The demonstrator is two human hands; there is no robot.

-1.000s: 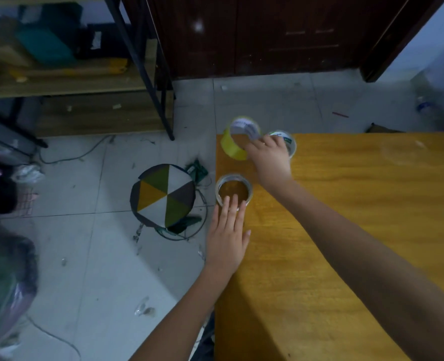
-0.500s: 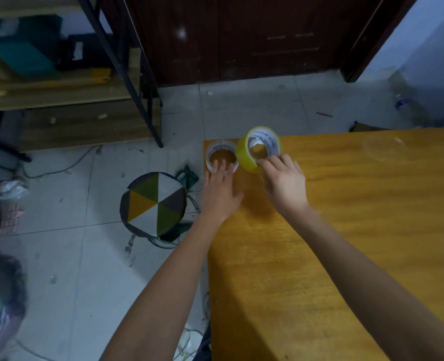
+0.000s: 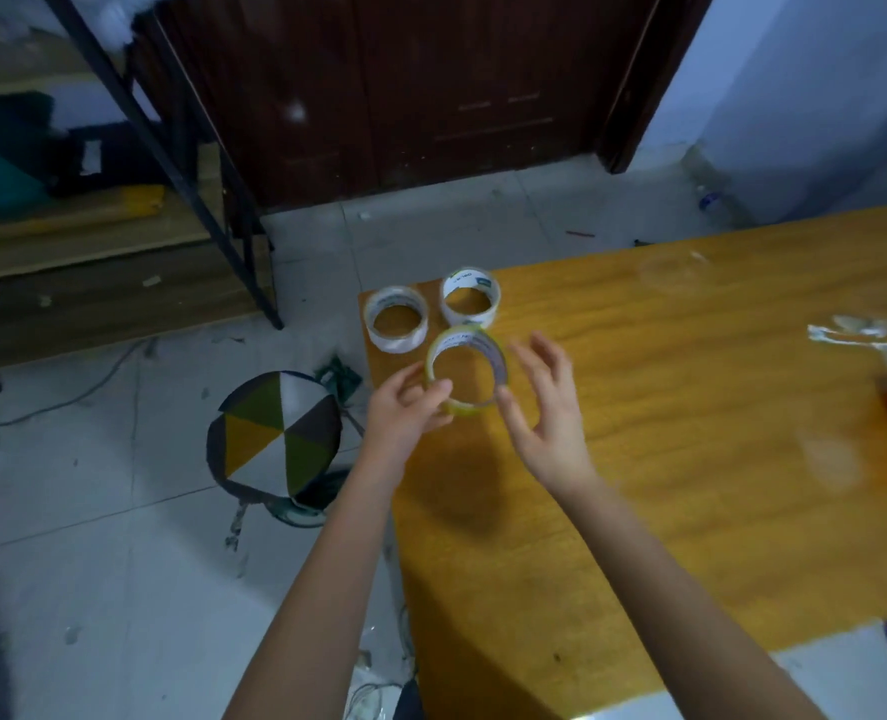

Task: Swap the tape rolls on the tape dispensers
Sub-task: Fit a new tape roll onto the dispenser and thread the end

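Head cam looking down at the corner of my wooden table (image 3: 690, 433). My left hand (image 3: 405, 413) has the yellowish tape roll (image 3: 466, 368) pinched at its lower-left edge, thumb and fingertips closed on the rim, and the roll is tipped up so you look straight through the hole. My right hand (image 3: 545, 407) is spread fairly wide just to the right of that roll, fingers loose and curled a bit; can't really tell if the fingertips are touching the roll's right edge or just hanging beside it, it's blurry there.

Two more rolls lie flat on the table right at the far-left corner, side by side and nearly touching: a white-cored roll (image 3: 397, 319) on the left, right at the table edge, and another white one (image 3: 471, 298) to its right. The held roll sits just in front of them, between the two.

Labels: there's printing on the inner cores of the far-right roll and the one I'm holding, but it's too smeared to read. Looks like a small dark logo patch on the right one, that's all I can make out.

Down on the floor to the left there's a round stool (image 3: 275, 433) with a pie-wedge pattern seat.
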